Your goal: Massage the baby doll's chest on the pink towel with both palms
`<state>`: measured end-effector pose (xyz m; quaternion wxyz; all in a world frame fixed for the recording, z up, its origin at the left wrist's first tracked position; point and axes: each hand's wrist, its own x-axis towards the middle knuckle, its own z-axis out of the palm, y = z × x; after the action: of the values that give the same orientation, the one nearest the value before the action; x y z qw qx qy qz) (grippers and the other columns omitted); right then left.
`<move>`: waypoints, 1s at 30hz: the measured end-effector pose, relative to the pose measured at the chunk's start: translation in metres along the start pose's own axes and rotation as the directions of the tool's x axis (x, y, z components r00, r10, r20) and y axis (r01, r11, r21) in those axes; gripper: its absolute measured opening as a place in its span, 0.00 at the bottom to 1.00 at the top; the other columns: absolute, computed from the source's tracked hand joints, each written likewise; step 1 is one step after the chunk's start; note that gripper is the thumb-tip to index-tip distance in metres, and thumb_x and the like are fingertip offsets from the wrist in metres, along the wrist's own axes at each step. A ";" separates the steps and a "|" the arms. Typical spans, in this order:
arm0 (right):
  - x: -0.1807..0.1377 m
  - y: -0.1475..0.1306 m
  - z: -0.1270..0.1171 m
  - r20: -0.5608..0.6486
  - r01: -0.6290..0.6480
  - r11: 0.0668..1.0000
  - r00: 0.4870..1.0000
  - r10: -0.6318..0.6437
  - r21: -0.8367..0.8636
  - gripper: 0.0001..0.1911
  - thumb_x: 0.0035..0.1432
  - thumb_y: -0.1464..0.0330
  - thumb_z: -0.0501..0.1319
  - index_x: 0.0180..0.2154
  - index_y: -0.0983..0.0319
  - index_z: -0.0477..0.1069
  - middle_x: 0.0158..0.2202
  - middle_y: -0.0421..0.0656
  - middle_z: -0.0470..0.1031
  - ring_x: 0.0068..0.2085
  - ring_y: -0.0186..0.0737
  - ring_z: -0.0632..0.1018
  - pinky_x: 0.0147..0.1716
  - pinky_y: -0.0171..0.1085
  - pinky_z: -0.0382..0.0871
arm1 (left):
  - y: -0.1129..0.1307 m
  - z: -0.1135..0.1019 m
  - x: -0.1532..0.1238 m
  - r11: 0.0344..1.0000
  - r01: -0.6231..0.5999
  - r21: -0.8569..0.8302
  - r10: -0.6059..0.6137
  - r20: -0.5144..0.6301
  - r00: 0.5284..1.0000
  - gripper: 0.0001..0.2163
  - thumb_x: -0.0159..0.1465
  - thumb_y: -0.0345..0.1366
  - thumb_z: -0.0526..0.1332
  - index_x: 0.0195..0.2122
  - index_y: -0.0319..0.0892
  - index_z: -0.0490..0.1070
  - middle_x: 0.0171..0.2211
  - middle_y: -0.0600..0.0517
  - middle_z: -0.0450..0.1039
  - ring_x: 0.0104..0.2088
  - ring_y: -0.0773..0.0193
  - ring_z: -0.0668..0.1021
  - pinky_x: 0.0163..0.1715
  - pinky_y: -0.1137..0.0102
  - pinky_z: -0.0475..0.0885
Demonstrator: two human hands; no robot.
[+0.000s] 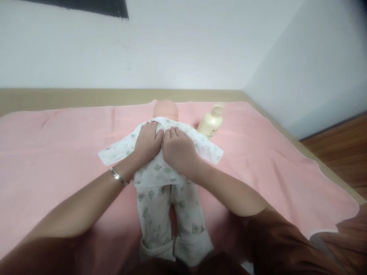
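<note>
A baby doll [165, 109] lies stretched out in a white long-sleeved shirt [155, 173] and matching trousers [156, 214], both printed with small green figures. My left hand [147, 141] rests on the upper chest of the shirt, fingers laid out toward the collar and thumb apart. Beside it, nearly touching, my right hand [180, 149] has its fingers curled in at the middle of the shirt front, closed on the cloth. The fabric under both palms is hidden. The sleeves spread out to either side, and the trouser cuffs are folded up.
A pale yellow pump bottle [210, 124] stands tilted beside the doll's right-hand sleeve. Beneath everything spreads a pink blanket [71, 152] over a tan surface [86, 97]. A white wall [183, 49] rises behind, and wooden floor [344, 152] shows at the right.
</note>
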<state>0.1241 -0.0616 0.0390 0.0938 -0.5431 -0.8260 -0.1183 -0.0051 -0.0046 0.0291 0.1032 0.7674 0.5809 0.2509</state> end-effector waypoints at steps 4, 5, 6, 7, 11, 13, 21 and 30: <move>0.017 0.017 0.000 0.025 -0.036 0.985 0.999 0.032 0.170 0.24 0.71 0.71 0.45 0.59 0.78 0.68 0.61 0.63 0.72 0.66 0.55 0.70 0.68 0.49 0.61 | -0.004 0.007 -0.001 0.999 -0.042 -0.027 0.041 -0.037 0.998 0.16 0.68 0.38 0.45 0.46 0.39 0.69 0.47 0.38 0.75 0.50 0.47 0.74 0.57 0.51 0.70; 0.022 0.022 0.000 0.041 -0.089 0.972 0.996 0.082 0.220 0.25 0.72 0.69 0.45 0.59 0.79 0.68 0.62 0.63 0.71 0.67 0.56 0.69 0.69 0.50 0.60 | -0.005 0.008 -0.001 0.999 -0.046 -0.026 0.045 -0.045 0.998 0.18 0.68 0.38 0.45 0.49 0.37 0.69 0.49 0.37 0.75 0.53 0.46 0.74 0.59 0.50 0.69; 0.027 0.027 0.001 0.064 -0.149 0.953 0.988 0.137 0.264 0.26 0.72 0.66 0.46 0.59 0.79 0.67 0.64 0.63 0.69 0.68 0.57 0.68 0.69 0.50 0.60 | -0.006 0.010 0.000 0.999 -0.047 -0.025 0.045 -0.051 0.998 0.19 0.68 0.38 0.45 0.51 0.35 0.69 0.52 0.36 0.74 0.55 0.45 0.73 0.60 0.50 0.67; 0.031 0.031 0.001 0.089 -0.197 0.933 0.980 0.178 0.301 0.27 0.72 0.65 0.46 0.60 0.79 0.66 0.64 0.64 0.68 0.68 0.58 0.67 0.69 0.50 0.60 | -0.007 0.011 0.000 0.999 -0.045 -0.023 0.044 -0.056 0.997 0.21 0.68 0.39 0.45 0.53 0.34 0.69 0.54 0.36 0.73 0.56 0.45 0.72 0.62 0.49 0.66; 0.037 0.038 0.007 0.118 -0.243 0.893 0.970 0.213 0.380 0.27 0.71 0.64 0.47 0.60 0.78 0.66 0.64 0.63 0.68 0.66 0.57 0.68 0.68 0.51 0.60 | -0.010 0.015 0.000 0.999 -0.051 -0.009 0.051 -0.064 0.997 0.23 0.68 0.39 0.45 0.56 0.33 0.69 0.55 0.36 0.73 0.58 0.46 0.72 0.64 0.49 0.65; 0.037 0.038 0.011 0.098 -0.242 0.890 0.970 0.221 0.387 0.27 0.71 0.64 0.47 0.61 0.77 0.65 0.65 0.63 0.67 0.67 0.56 0.67 0.68 0.52 0.59 | -0.010 0.016 0.000 0.999 -0.053 0.007 0.053 -0.065 0.996 0.24 0.69 0.39 0.45 0.57 0.31 0.68 0.56 0.35 0.73 0.59 0.46 0.72 0.64 0.49 0.65; 0.035 0.036 0.016 0.121 -0.266 0.890 0.964 0.237 0.371 0.29 0.71 0.62 0.44 0.63 0.76 0.61 0.68 0.62 0.62 0.71 0.55 0.61 0.71 0.52 0.51 | -0.008 0.013 -0.001 0.998 -0.056 0.018 0.057 -0.071 0.996 0.22 0.69 0.38 0.45 0.55 0.34 0.70 0.55 0.36 0.74 0.57 0.47 0.73 0.62 0.50 0.67; 0.037 0.041 0.017 0.135 -0.230 0.893 0.972 0.192 0.387 0.33 0.69 0.63 0.46 0.68 0.77 0.54 0.73 0.63 0.53 0.75 0.59 0.52 0.72 0.55 0.48 | -0.005 0.014 -0.007 0.993 -0.092 0.073 0.098 -0.081 0.992 0.21 0.70 0.36 0.44 0.56 0.32 0.68 0.57 0.33 0.72 0.60 0.44 0.72 0.63 0.46 0.65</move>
<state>0.1472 -0.0087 0.0369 0.1764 -0.6039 -0.7721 0.0891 -0.0035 -0.0076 0.0131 0.0402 0.7861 0.5558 0.2674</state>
